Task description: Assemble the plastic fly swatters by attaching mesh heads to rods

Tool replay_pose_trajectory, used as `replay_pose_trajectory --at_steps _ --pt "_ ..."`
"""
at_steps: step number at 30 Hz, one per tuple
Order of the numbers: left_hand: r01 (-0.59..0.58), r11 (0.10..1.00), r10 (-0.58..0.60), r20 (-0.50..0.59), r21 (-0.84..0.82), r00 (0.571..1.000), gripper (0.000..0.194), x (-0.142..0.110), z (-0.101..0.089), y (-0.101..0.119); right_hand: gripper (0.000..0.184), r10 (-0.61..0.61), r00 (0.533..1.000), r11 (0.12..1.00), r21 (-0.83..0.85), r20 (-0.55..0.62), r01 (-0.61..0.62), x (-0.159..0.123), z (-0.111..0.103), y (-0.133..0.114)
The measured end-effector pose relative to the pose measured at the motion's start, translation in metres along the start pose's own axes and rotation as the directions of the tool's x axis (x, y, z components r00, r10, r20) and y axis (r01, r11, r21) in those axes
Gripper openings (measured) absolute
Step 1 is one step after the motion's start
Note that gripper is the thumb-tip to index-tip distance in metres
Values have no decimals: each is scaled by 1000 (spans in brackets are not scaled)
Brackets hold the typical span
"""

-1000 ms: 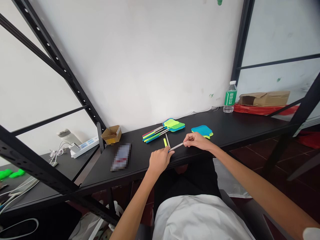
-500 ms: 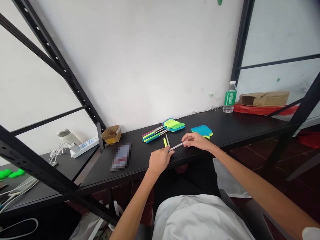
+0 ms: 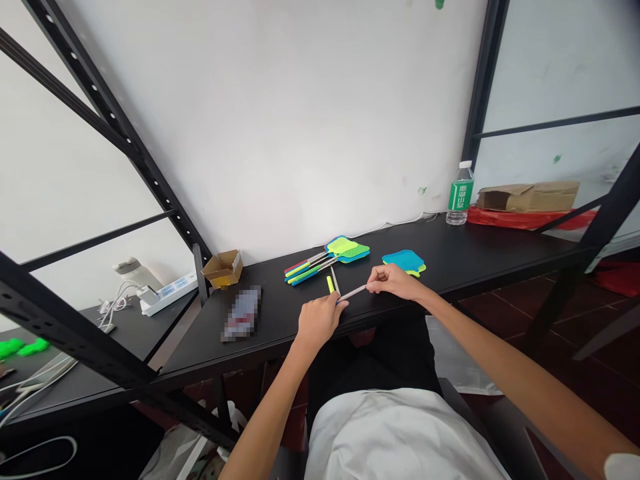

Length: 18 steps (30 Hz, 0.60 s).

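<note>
Head view, open cardboard box [image 3: 223, 269], hands [image 3: 395, 281] pinching swatter handle [image 3: 353, 292]

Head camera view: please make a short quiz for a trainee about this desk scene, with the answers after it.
1. True or false: the thin metal rod lies on the desk and no hand touches it.
2. Which hand is closer to the blue swatter head? A: the left hand. B: the right hand.
3. Fill the gap: the open box at the desk's left end is made of ____.

Key: 1 false; 2 B; 3 cardboard.
</note>
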<state>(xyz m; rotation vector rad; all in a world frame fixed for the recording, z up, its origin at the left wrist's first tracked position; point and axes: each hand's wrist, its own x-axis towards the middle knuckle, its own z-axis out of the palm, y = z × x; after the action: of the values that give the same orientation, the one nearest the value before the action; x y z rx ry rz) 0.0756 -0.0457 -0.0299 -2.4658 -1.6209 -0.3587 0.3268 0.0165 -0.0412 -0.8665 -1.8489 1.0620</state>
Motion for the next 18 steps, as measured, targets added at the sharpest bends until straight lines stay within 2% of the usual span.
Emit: replay_pose_trajectory --at_steps 9,14,18 --pt "29 1000 -29 39 -1 999 36 0 -3 3 37 -4 1000 999 -40 11 5 -1 1 -4" --pt "9 1000 -9 17 -11 1000 36 0 -1 1 39 -27 999 997 -70 27 28 -1 0 -5" --pt "2 1000 -2 8 -14 1000 36 1 0 0 34 0 999 999 -43 36 1 -1 1 -3"
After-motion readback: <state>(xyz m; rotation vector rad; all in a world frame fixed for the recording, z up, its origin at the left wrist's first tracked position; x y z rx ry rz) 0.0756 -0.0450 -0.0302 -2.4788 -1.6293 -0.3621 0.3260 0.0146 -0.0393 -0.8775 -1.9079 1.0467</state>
